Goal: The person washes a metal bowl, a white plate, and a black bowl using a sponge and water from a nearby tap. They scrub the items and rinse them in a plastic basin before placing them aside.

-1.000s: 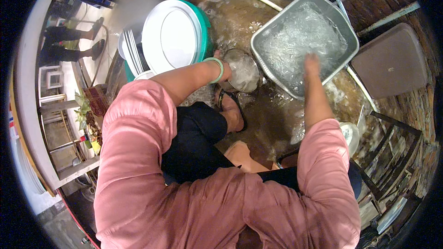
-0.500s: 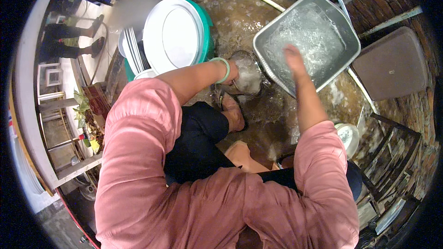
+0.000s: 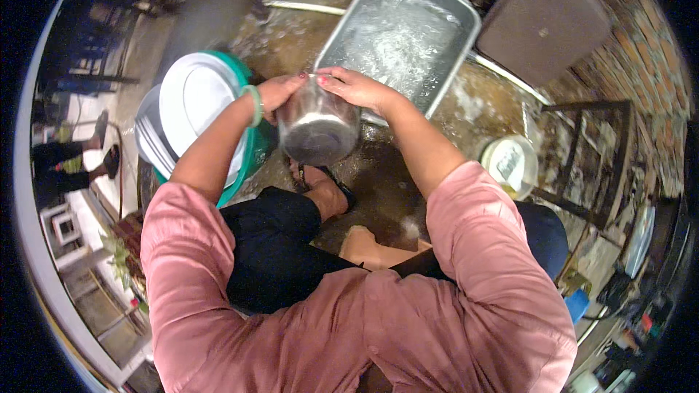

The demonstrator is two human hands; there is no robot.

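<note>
A steel cup (image 3: 319, 125) is being held by both hands above wet ground, just before a tray (image 3: 349, 29) of water. The left hand (image 3: 280, 92) is being curled around its far left rim; the right hand (image 3: 357, 87) is being laid over the right rim. The cup's axis is tilted, base toward the camera; its mouth is hidden

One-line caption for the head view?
Both hands, left hand and right hand, hold a steel cup beside a water-filled metal tray.
</note>
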